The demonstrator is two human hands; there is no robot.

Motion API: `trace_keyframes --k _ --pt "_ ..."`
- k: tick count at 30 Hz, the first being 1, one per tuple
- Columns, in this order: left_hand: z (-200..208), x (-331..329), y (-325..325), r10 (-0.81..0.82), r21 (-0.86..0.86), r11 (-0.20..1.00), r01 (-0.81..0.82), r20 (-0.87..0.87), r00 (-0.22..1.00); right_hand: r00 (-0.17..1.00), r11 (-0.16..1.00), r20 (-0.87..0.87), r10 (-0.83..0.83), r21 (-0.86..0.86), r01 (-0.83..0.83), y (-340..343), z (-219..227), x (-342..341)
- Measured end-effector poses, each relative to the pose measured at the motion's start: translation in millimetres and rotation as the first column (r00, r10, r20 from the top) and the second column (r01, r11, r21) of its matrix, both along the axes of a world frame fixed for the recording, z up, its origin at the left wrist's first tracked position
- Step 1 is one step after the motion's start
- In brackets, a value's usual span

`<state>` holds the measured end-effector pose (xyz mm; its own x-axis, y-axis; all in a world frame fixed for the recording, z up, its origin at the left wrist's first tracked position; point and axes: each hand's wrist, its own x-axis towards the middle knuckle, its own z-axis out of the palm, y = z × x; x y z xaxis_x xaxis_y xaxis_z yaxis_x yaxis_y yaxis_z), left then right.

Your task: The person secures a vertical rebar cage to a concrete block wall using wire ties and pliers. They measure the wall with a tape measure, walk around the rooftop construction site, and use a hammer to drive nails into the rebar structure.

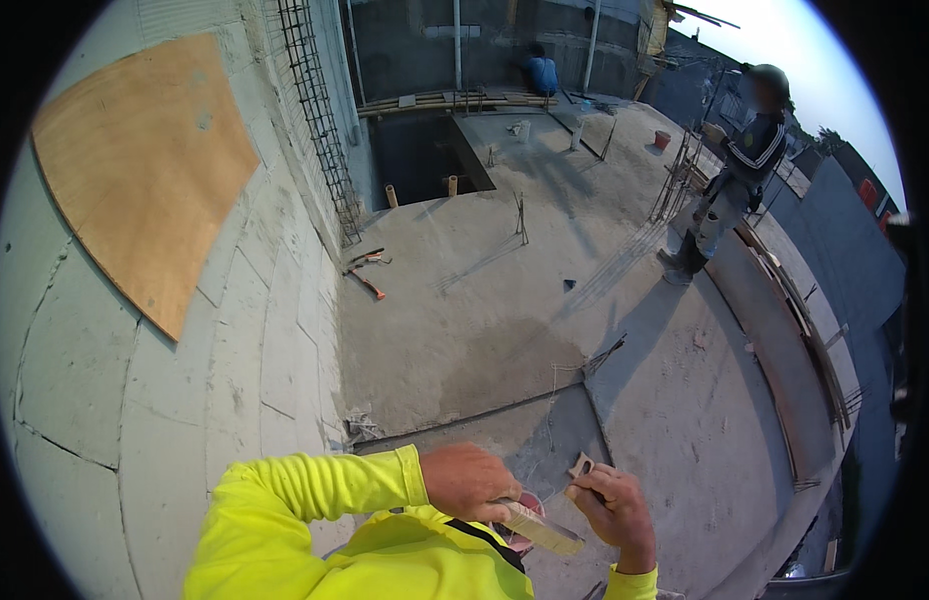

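Grey block wall (275,330) bearing plywood sheet (145,170); beside it, concrete slab (505,300), rebar cage (320,120), square floor opening (420,160), daylight.

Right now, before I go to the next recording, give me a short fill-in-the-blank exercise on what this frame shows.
1. Both hands, the left hand and the right hand, come out of bright ____ sleeves.
2. The pale flat strip is gripped by the ____ hand.
3. The brown plywood sheet is fixed to the block wall on the person's ____ side.
4. The other person stands on the ____ slab.

Missing words: yellow; left; left; concrete
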<state>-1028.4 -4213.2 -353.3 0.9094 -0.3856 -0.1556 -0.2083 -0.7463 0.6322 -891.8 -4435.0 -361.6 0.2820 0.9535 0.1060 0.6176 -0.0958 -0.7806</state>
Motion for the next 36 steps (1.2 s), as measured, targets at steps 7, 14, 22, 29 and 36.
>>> trace_keyframes --k 7,14,22,29,36 --pt "6 -1 10 0.173 -0.345 0.915 -0.212 -0.140 0.975 0.999 0.999 -0.033 -0.033 0.034 0.035 10 14 6" --pt "1 -9 12 0.424 -0.226 0.885 -0.406 0.034 0.905 0.980 0.982 -0.079 0.182 0.069 -0.177 21 4 5" --pt "-1 -17 19 0.453 -0.033 0.891 -0.452 0.075 0.888 0.900 0.906 -0.102 0.423 0.032 -0.422 25 -4 5" --pt "-5 -21 15 0.344 0.235 0.901 -0.365 0.125 0.931 0.973 0.967 -0.044 0.228 -0.101 -0.232 29 4 0" --pt "-8 -26 13 0.009 -0.074 0.997 -0.012 -0.043 0.999 0.999 1.000 0.038 -0.024 0.004 0.024 27 -12 18"
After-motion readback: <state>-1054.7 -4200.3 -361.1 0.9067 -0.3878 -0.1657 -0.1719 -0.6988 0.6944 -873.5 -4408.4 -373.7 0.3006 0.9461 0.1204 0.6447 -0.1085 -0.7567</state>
